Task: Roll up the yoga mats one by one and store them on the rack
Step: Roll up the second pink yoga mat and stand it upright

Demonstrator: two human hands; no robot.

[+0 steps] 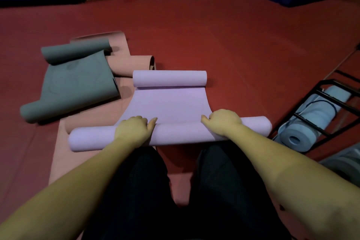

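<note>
Lilac mat [167,103]: soft foam or rubber by its look, matt, fine even grain, no sheen. Grey mat [78,82]: same matt finish, with faint lines marked into its face. Pink mat [124,62]: matt, smooth, dull. Pale blue rolled mats [303,130]: thick foam, slightly coarser, spiral layers visible at the end. Rack [319,101]: thin black bars, likely painted metal, low gloss. Floor [233,45]: red sheet covering, smooth, faint satin shine. Trousers [136,191]: dark cloth, matt.

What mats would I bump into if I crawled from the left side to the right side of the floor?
grey mat → purple mat, which both hands are rolling → blue rolled mat in the black rack.
</note>
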